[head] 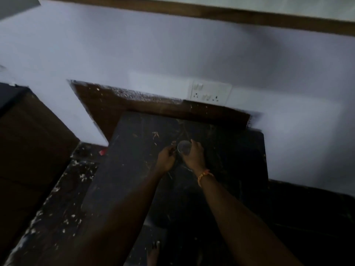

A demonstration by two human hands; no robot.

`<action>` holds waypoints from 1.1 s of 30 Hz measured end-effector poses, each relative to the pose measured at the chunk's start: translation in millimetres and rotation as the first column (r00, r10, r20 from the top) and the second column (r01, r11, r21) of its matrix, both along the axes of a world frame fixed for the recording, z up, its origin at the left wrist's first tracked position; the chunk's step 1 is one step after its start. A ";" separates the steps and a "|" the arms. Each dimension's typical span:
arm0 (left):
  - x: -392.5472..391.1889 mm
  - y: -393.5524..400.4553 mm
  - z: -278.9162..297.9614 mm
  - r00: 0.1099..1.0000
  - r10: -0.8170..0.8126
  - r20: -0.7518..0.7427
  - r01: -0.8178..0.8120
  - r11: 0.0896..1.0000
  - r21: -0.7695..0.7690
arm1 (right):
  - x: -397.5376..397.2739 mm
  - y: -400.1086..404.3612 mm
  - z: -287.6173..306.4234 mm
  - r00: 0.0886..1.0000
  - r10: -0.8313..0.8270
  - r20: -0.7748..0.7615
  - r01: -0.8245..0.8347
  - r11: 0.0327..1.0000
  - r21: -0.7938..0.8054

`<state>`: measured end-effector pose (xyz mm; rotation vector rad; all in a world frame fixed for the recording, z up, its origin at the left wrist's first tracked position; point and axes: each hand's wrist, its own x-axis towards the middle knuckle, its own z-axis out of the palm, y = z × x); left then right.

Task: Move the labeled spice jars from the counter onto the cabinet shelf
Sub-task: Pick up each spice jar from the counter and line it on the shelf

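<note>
The scene is dim and blurred. My right hand (pixel 194 154) is wrapped around a small jar (pixel 184 147) with a round silvery lid, held just above the dark marble counter (pixel 138 169). My left hand (pixel 166 158) sits beside the jar on its left, fingers curled close to the lid; whether it grips anything I cannot tell. An orange thread band circles my right wrist. No label on the jar can be read. No cabinet shelf shows clearly.
A white switch-and-socket plate (pixel 210 92) is on the pale wall behind the counter. A brown wooden cabinet (pixel 28 143) stands at left, a wooden strip (pixel 211 13) runs across the top. The speckled dark floor (pixel 63 204) and my bare foot (pixel 153 254) lie below.
</note>
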<state>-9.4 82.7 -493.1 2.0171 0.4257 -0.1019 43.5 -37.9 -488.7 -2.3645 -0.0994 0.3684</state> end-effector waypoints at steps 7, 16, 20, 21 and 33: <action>24.1 -12.6 -13.5 0.993 -0.038 -0.108 0.026 0.993 -0.114 | 6.9 -3.4 -27.6 0.995 0.056 -0.082 -0.056 0.998 0.006; 27.6 -31.2 -30.6 0.992 0.073 -0.107 -0.083 0.992 -0.091 | 9.9 -1.7 -38.5 0.999 -0.007 -0.031 0.005 0.999 -0.038; 14.2 -30.8 -34.3 0.994 0.088 -0.066 -0.096 0.988 -0.118 | 7.0 -6.3 -34.6 0.995 -0.047 -0.083 0.057 0.991 0.124; 9.7 -28.3 -34.3 0.992 0.120 -0.039 -0.124 0.982 -0.139 | 5.6 -8.6 -32.5 0.992 -0.065 -0.108 0.083 0.981 0.177; -33.2 12.8 23.8 0.974 0.223 0.032 -0.123 0.645 -0.755 | 5.7 -23.0 45.4 0.999 0.043 0.032 -0.053 0.675 0.736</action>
